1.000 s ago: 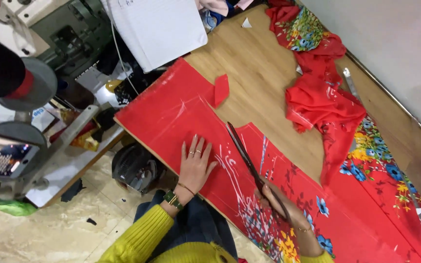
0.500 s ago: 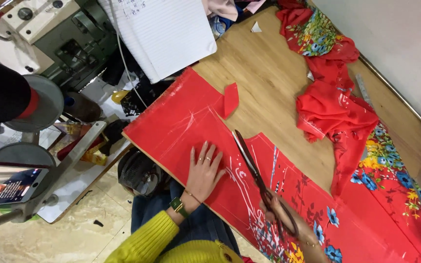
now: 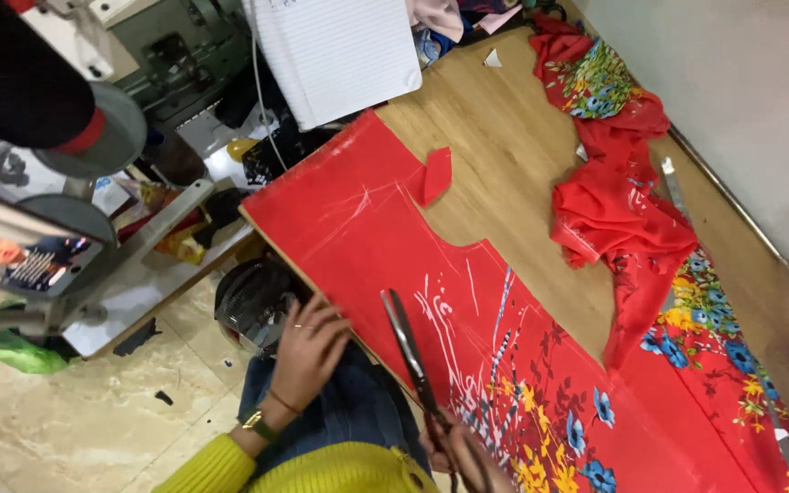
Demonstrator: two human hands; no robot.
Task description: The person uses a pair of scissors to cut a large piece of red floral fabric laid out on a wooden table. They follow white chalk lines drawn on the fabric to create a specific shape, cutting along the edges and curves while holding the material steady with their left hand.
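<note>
A large red fabric piece with chalk lines and a floral print lies flat on the wooden table. My left hand hovers at the table's near edge beside the fabric's border, fingers apart, holding nothing; it wears a watch and a yellow sleeve. My right hand, partly cut off at the bottom of the frame, grips long dark scissors. The blades look closed and point up-left over the fabric's near edge.
A crumpled heap of red floral fabric lies at the table's right side by the wall. A small red scrap sits by the cut neckline. A white lined sheet and a sewing machine stand behind. A round dark fan is below the table.
My left hand has come off the red fabric and drawn back to the table's near edge. The scissors have shifted left toward that edge with my right hand.
</note>
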